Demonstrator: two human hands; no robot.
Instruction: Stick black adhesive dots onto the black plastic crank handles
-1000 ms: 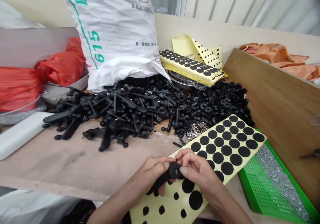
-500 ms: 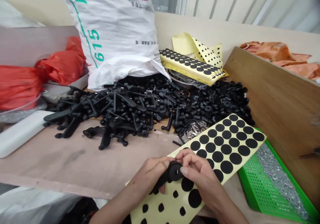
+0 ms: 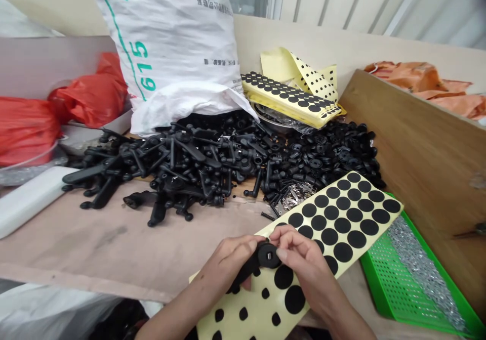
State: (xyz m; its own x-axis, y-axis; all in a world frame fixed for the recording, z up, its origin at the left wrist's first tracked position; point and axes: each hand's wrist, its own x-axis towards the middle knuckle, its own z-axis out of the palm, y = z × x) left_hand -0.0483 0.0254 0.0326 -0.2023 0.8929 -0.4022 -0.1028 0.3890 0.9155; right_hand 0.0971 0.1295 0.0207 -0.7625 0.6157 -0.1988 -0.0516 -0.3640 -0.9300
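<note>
Between my hands is a black plastic part with a round end [image 3: 268, 255] that has a small bright slot in its middle. My left hand [image 3: 237, 256] is closed around its darker body, thumb on top. My right hand [image 3: 299, 251] pinches the rim of the round end with thumb and fingers. Under both hands lies a yellow sheet of black round stickers [image 3: 355, 213]. Full discs cover its far part, while smaller dark spots show on the near part. The underside of the held part is hidden.
Behind lie a heap of black crank handles [image 3: 190, 153], a heap of black round parts [image 3: 330, 153] and small metal clips [image 3: 296, 197]. A green basket [image 3: 383, 299] of metal pieces stands right, beside a wooden board [image 3: 421, 153]. A white sack [image 3: 178, 36] rises at the back.
The round end has turned slightly, so its slot shows more openly. Both hands keep their hold, and the view has shifted a little.
</note>
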